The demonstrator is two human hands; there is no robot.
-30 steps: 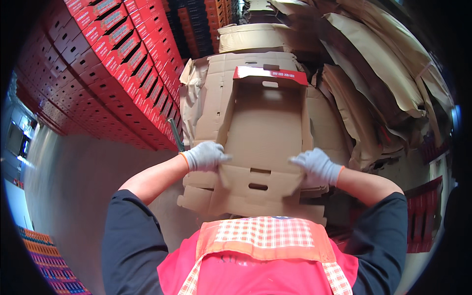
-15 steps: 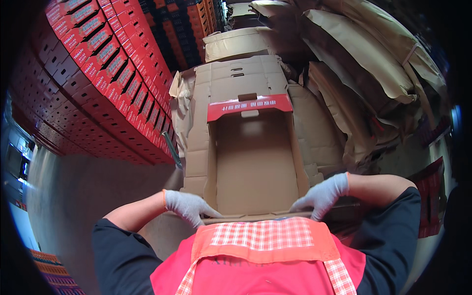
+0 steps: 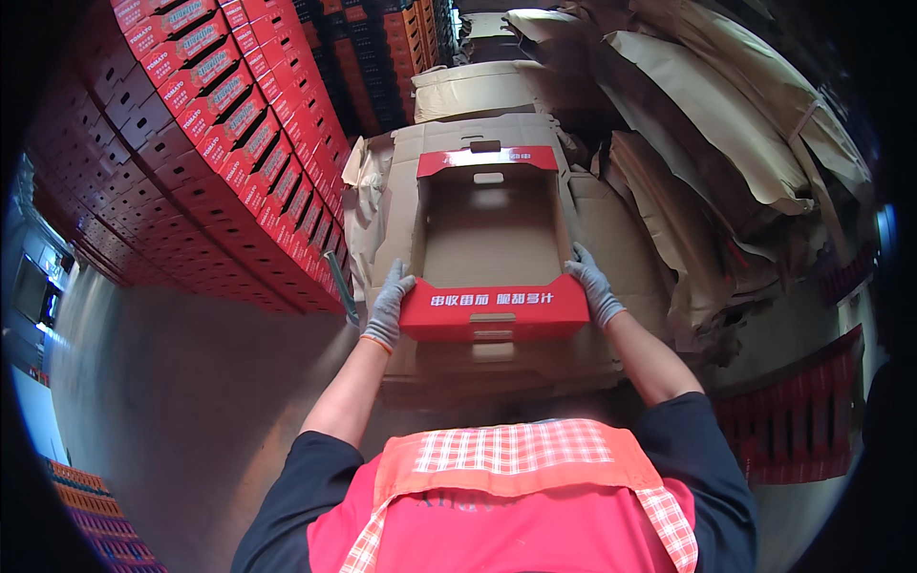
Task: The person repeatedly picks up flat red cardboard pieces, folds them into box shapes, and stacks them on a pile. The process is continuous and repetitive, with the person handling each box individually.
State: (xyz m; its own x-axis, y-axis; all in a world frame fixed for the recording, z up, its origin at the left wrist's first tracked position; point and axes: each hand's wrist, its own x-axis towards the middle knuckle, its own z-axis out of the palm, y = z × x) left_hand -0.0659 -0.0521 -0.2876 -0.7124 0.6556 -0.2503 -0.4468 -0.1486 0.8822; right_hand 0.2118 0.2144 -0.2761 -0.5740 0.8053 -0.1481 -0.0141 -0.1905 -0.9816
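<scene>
Between a wall of stacked red cartons (image 3: 205, 143) and heaps of flattened brown cardboard (image 3: 726, 124), a person in a red apron (image 3: 516, 497) folds a cardboard tray (image 3: 489, 244) into shape, seen from the head camera. The tray rests on a pile of flat box blanks (image 3: 497, 368) straight ahead of the person; its near red end panel (image 3: 492, 307) stands upright, as does the far red panel (image 3: 487, 158).

Gloved, the left hand (image 3: 389, 307) presses against the tray's near left corner, fingers curled around the edge of the red panel; the right hand (image 3: 594, 285) holds the near right corner the same way, its fingers laid up along the side wall. Both hands are closed on the tray and empty of anything else.

Judging by the raised walls, the step in hand is squaring and locking the near end. Doing it well would seem to call for even pressure from both corners, so the panel stays upright and its side flaps seat fully; a lopsided push could skew the tray or crease the wall. Whether the tabs have caught cannot be told.
</scene>
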